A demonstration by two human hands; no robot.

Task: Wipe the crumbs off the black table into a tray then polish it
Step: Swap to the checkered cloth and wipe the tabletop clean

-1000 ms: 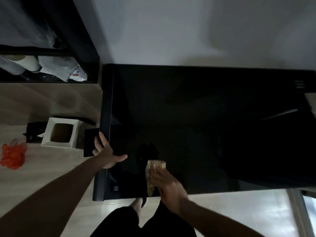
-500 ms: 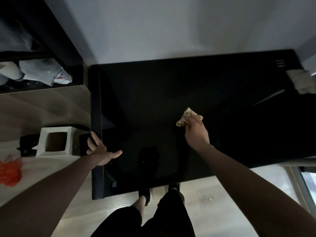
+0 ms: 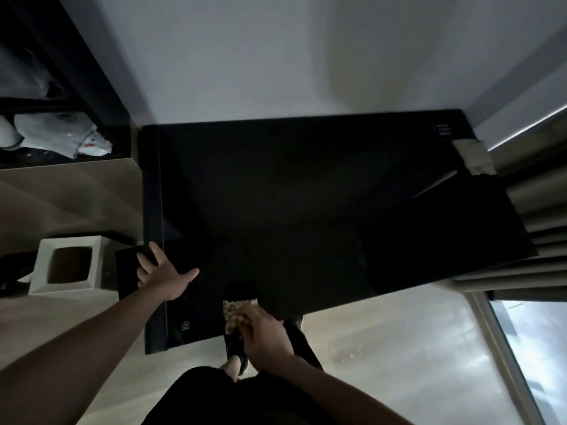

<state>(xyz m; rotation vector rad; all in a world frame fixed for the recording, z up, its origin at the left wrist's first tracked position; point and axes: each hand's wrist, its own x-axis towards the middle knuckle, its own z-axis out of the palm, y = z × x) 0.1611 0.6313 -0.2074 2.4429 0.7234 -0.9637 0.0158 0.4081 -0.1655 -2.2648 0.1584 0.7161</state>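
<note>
The glossy black table (image 3: pixel 306 194) fills the middle of the view, set against a white wall. My right hand (image 3: pixel 265 331) grips a yellowish checked cloth (image 3: pixel 234 312) and holds it on the table's near edge, left of centre. My left hand (image 3: pixel 165 277) lies flat with spread fingers on the table's near left edge, its fingers over a flat black tray (image 3: pixel 129 271) that sticks out beside the table. No crumbs show on the dark top.
A white box with a square opening (image 3: pixel 69 265) stands on the floor left of the table. A folded pale cloth (image 3: pixel 474 156) lies at the table's far right corner. Small specks (image 3: pixel 352 352) dot the floor. Curtain folds (image 3: pixel 537 225) hang at right.
My right hand has drawn the cloth back from the middle of the table to its near edge, after pushing it out there before. My left hand has stayed at the left edge.
</note>
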